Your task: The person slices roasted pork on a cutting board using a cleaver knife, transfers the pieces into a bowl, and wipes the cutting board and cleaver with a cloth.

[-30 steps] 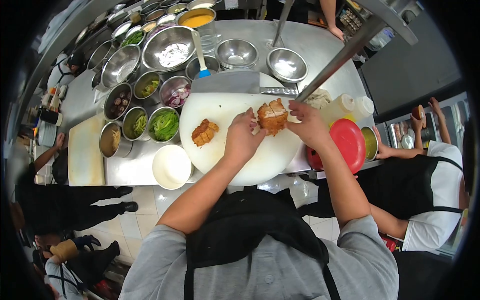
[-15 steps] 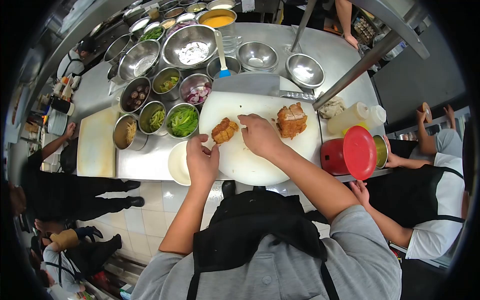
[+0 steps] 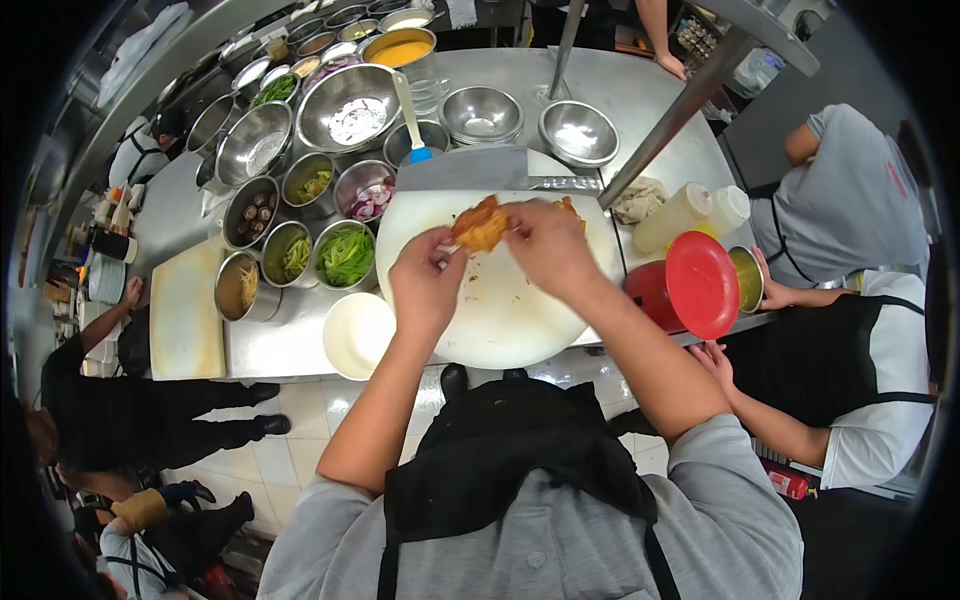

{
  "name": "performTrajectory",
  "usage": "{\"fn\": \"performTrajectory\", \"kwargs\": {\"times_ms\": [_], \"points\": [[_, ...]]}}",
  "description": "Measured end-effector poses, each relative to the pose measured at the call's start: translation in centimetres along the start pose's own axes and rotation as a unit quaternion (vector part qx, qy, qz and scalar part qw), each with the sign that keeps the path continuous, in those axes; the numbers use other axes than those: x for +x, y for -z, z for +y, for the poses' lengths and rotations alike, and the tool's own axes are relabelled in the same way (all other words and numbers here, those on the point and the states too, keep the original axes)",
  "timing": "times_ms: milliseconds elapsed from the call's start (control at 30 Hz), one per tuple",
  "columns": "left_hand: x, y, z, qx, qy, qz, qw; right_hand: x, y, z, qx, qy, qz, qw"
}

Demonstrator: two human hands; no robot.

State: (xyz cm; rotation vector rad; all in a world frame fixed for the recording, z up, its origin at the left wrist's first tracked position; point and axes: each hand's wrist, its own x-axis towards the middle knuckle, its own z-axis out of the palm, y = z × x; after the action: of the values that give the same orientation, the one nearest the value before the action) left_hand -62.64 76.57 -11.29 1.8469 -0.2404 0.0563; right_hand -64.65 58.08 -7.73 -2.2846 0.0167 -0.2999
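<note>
Between my two hands, above the white round cutting board (image 3: 500, 320), is a golden fried chicken piece (image 3: 481, 226). The fingers of my left hand (image 3: 430, 285) grip its left side, and my right hand (image 3: 552, 248) pinches its right side. Behind my right hand, a second fried chicken portion (image 3: 570, 208) is mostly hidden on the board. Crumbs lie on the board below the held piece. A wide cleaver (image 3: 465, 170) rests along the board's far edge. An off-white bowl (image 3: 358, 335) stands at the board's near left.
Metal pots with sliced greens (image 3: 345, 255), red onion (image 3: 371, 198) and mushrooms (image 3: 251, 212) stand at left. A red container with its lid (image 3: 703, 285) and squeeze bottles (image 3: 675, 218) are at right. A slanted metal post (image 3: 680, 110) rises nearby. A co-worker (image 3: 800, 385) stands at right.
The smaller chicken piece, earlier lying on the board's left, has been taken up by both hands and moved right, toward the other portion. Another person in grey has come into view at right.
</note>
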Motion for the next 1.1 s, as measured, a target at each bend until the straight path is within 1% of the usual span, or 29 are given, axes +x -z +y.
{"fn": "performTrajectory", "kwargs": {"times_ms": [33,100,200,267,300,367,433,467,500,567,600,633,667,733,767,900,967,1000,1067,1100], "points": [[0.6,-1.3,0.5,-0.003,-0.002,-0.001,1.0,0.0,1.4,0.0,-0.014,-0.005,0.001,1.0],[1.6,-3.6,1.4,-0.016,-0.031,-0.043,0.998,0.0,3.5,0.9,-0.032,-0.011,0.005,0.999],[2.3,-6.1,2.1,-0.013,-0.012,-0.073,0.997,0.0,5.8,3.1,-0.055,-0.032,0.029,0.998],[2.2,-6.5,1.9,0.005,-0.011,-0.08,0.997,0.2,6.4,3.9,-0.062,-0.062,-0.01,0.996],[2.2,-7.1,1.6,0.012,-0.013,-0.08,0.997,-0.1,6.6,4.6,-0.064,-0.068,-0.004,0.996],[2.0,-7.2,1.4,0.022,-0.01,-0.076,0.997,-0.2,5.8,5.3,0.006,-0.062,0.007,0.998],[1.7,-7.3,1.8,0.018,0.023,-0.073,0.997,-0.2,5.5,5.8,0.023,-0.081,0.019,0.996],[1.8,-7.2,1.7,0.019,0.023,-0.073,0.997,-0.1,5.4,5.5,0.035,-0.093,0.031,0.995],[1.6,-7.3,1.4,0.023,0.021,-0.07,0.997,-0.3,5.5,5.5,0.037,-0.096,0.028,0.994],[1.5,-7.5,0.9,0.026,0.015,-0.065,0.997,-0.3,5.9,5.0,0.019,-0.112,-0.035,0.993],[1.2,-7.6,0.6,0.054,-0.021,-0.057,0.997,-0.4,6.0,5.0,0.018,-0.109,-0.037,0.993],[0.9,-7.6,0.3,0.083,-0.057,-0.05,0.994,-0.9,5.9,5.0,0.006,-0.075,-0.031,0.997],[0.4,-7.6,0.0,0.084,-0.057,-0.05,0.994,-1.5,5.8,4.9,-0.007,-0.043,-0.023,0.999],[-0.4,-7.5,-0.5,0.07,-0.075,-0.075,0.992,-2.1,5.7,5.4,-0.02,-0.034,-0.043,0.998],[-0.3,-7.4,-0.7,0.077,-0.067,-0.1,0.99,-2.5,5.6,5.7,-0.036,-0.028,-0.055,0.997],[-1.4,-8.4,-1.6,0.088,-0.085,-0.104,0.987,-3.2,4.2,7.7,-0.022,0.002,-0.077,0.997],[-1.8,-9.2,-2.0,0.078,-0.056,-0.1,0.99,-3.2,3.0,8.6,-0.026,0.015,-0.063,0.998],[-1.7,-9.4,-2.0,0.077,-0.056,-0.1,0.99,-3.3,2.8,8.9,-0.026,0.015,-0.063,0.998],[-1.7,-9.7,-2.1,0.056,-0.058,-0.098,0.992,-3.3,2.3,9.1,-0.022,0.074,-0.015,0.997],[-1.7,-9.8,-2.1,0.056,-0.058,-0.098,0.992,-3.4,2.3,9.1,-0.022,0.074,-0.015,0.997]]}}
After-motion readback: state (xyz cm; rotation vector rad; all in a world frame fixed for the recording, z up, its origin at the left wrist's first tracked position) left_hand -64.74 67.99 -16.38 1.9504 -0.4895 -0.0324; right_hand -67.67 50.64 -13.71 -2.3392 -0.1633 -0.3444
